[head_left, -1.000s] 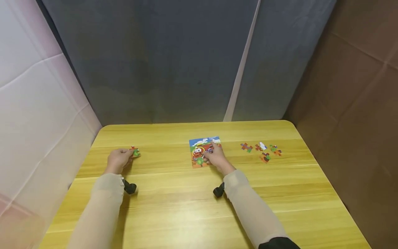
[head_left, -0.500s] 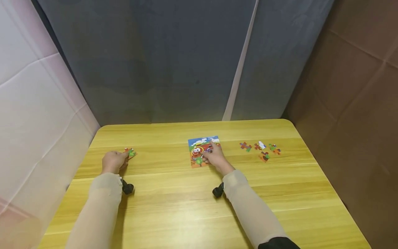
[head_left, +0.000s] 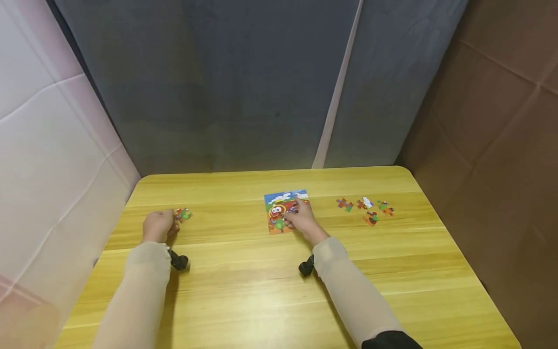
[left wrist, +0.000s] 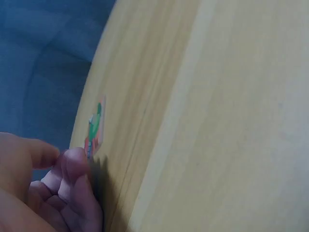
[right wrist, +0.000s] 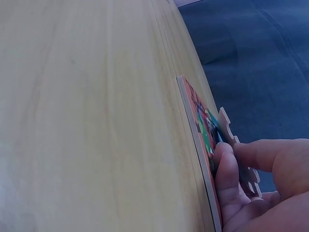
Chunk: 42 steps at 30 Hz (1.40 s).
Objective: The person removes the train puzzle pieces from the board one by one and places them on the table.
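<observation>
At the left of the table my left hand point(head_left: 158, 226) is beside a red and green puzzle piece point(head_left: 183, 214), which lies on the wood. In the left wrist view its loosely bent fingertips are close to that piece point(left wrist: 96, 126); whether they touch it is hard to tell. My right hand point(head_left: 305, 224) is over a square picture puzzle point(head_left: 277, 225) with a red cartoon figure and blue sky. Between its thumb and fingers it pinches a puzzle piece point(right wrist: 225, 122) with notched edges, tilted above the picture puzzle point(right wrist: 195, 125); the fingers hide much of it.
Several loose puzzle pieces point(head_left: 371, 218) lie to the right of the picture puzzle. The wooden table point(head_left: 244, 291) has a dark cloth point(head_left: 244, 97) behind it, a white cloth point(head_left: 52, 160) at left and a brown cloth point(head_left: 492, 160) at right.
My left hand has moved slightly left with its piece, set it flat on the table and let go. My right hand has stayed over the picture puzzle.
</observation>
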Available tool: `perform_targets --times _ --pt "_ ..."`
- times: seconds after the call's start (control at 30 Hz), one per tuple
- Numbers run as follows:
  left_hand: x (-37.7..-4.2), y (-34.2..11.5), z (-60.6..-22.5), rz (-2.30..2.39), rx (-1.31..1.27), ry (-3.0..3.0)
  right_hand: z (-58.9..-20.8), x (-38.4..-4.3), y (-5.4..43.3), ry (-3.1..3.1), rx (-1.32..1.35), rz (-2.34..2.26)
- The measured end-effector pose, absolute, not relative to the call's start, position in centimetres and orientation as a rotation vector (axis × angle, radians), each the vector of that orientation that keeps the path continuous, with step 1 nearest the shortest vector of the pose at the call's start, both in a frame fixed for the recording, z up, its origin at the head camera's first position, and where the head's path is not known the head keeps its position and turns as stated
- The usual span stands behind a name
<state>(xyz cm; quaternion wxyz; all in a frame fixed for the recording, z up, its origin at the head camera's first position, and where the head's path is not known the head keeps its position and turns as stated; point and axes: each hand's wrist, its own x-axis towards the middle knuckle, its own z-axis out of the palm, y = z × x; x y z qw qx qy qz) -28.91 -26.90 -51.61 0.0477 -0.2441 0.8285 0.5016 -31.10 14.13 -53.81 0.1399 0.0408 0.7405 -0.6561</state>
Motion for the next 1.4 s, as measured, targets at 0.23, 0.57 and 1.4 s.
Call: perform_targets --times 0.23,0.57,1.4 --pt "-28.3 -25.1 -50.6 1.693 -0.578 2.482 -53.8 -30.9 14.3 2.129 0.089 -1.927" --pt "-28.1 -19.9 -50.2 1.585 -0.231 2.470 -54.3 -31.1 14.1 2.067 0.072 -2.006" --pt "-29.9 -7.6 -52.1 1.120 0.368 2.680 -54.7 -31.2 14.3 2.111 0.170 -2.029"
